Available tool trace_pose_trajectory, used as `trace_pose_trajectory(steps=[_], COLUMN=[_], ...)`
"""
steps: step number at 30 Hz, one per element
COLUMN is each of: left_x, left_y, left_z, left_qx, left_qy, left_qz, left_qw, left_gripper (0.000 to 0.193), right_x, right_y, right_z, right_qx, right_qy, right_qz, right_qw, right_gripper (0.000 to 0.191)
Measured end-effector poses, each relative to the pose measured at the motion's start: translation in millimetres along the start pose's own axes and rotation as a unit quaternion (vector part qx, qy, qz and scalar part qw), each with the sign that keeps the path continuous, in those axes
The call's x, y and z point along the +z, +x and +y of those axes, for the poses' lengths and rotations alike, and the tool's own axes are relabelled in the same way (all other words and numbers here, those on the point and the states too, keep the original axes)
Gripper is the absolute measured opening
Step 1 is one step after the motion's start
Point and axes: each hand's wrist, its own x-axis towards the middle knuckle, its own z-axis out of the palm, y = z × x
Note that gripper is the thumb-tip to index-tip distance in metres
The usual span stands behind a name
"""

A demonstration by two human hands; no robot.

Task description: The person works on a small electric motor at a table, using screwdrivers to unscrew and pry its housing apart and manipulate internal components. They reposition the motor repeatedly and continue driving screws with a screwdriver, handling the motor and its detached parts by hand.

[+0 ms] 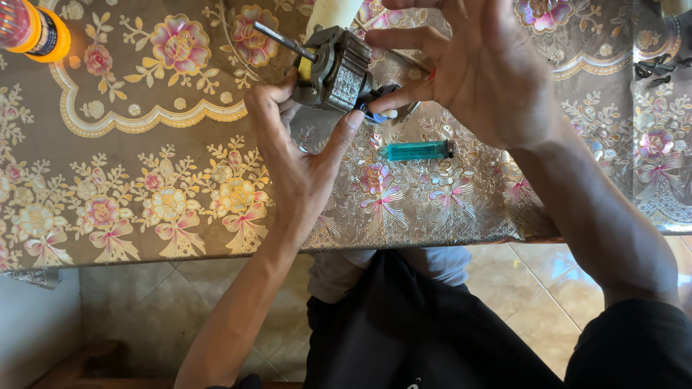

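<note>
dark trousers point(404, 338) and the person's knees sit closest, low in the view, above a tan tiled floor point(533, 288). both arms reach up over the edge of a table with a shiny flowered cloth point(144, 180).

the left hand point(295, 155) grips a small electric motor point(335, 68) from below and from the side, thumb on one end and fingers curled round the other. i think it holds the motor like that to keep it steady and lifted off the cloth. a thin metal shaft point(281, 39) sticks out of the motor toward the upper left, so the hand stays clear of it.

the right hand point(486, 68) comes in from the other side. its fingers are partly curled and pinch at the motor's end, where small blue bits and wires point(378, 112) show. it looks like careful finger work, so only the tips touch.

a teal lighter point(419, 150) lies flat on the cloth just below the hands, close enough to grab. an orange bottle point(32, 32) sits in the far left corner. some small dark parts point(656, 68) lie at the far right, well apart.
</note>
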Motion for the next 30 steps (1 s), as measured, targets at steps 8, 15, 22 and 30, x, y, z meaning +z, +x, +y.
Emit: trace_pose_trajectory(steps=[8,15,22,30], left_x=[0,-1,-1,-2], left_y=[-1,0,0,1], left_z=[0,1,0,-1], left_qx=[0.005,0.006,0.001,0.004], left_qy=[0.006,0.017,-0.003,0.003], left_qz=[0.0,0.001,-0.002,-0.002], left_qw=[1.0,1.0,1.0,1.0], left_gripper=[0.062,0.061,0.061,0.062], right_x=[-8,-5,-8,-3], right_y=[0,0,-4,8], right_z=[3,4,8,-37], right_qx=[0.019,0.058,0.05,0.087], right_qy=[0.068,0.127,0.119,-0.529], right_qz=[-0.01,0.031,0.022,0.022], right_qw=[0.997,0.99,0.991,0.844], right_gripper=[0.067,0.074,0.071,0.018])
